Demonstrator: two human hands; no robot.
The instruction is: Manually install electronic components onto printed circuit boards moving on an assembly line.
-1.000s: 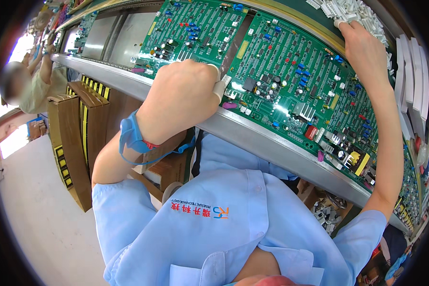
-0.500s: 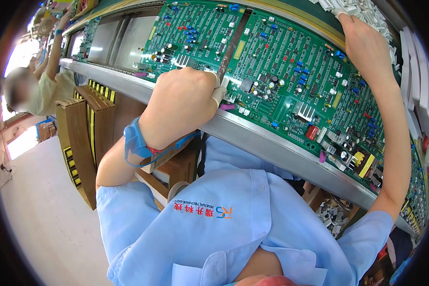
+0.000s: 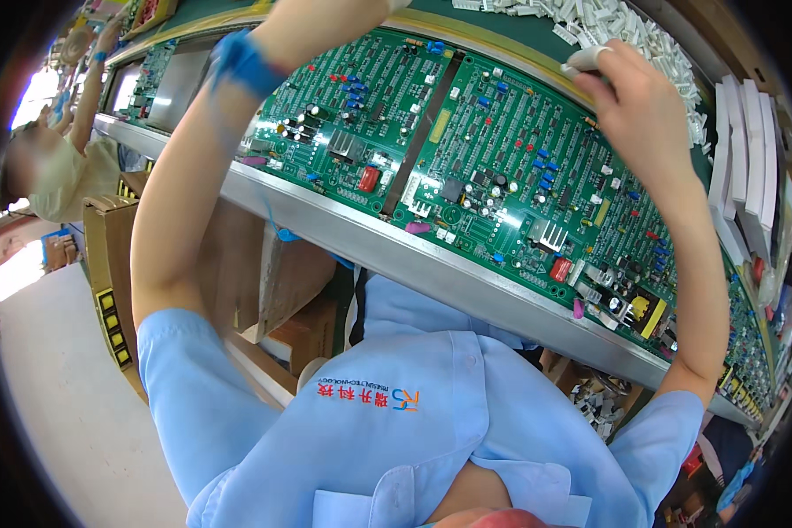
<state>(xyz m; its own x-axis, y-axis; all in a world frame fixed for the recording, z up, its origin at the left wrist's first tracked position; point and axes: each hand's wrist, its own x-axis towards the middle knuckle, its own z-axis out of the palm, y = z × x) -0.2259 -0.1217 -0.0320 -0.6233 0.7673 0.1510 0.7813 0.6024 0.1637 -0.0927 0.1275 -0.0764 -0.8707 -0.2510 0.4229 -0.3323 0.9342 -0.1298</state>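
My left hand (image 3: 321, 28) reaches over the far edge of a green circuit board (image 3: 361, 114), its fingers mostly cut off by the top of the picture. A blue wrist strap (image 3: 245, 63) sits on that wrist. My right hand (image 3: 638, 110) hovers over the far side of the neighbouring green circuit board (image 3: 493, 158), with thumb and fingertips drawn together. White covers show on its fingertips; whatever it may pinch is too small to make out. A white connector (image 3: 419, 204) stands near the left corner of this board's near edge, beside a purple part (image 3: 417, 228).
Loose white connectors (image 3: 616, 35) lie heaped behind the boards. A metal rail (image 3: 370, 238) runs along their near side. White strips (image 3: 741, 158) stand at the right. Cardboard boxes (image 3: 110, 264) stand at the left, with a co-worker (image 3: 66, 172) beyond.
My left hand has left the board's near edge and moved up to the far side. My right hand has come back from the connector heap toward the board. The view has shifted slightly.
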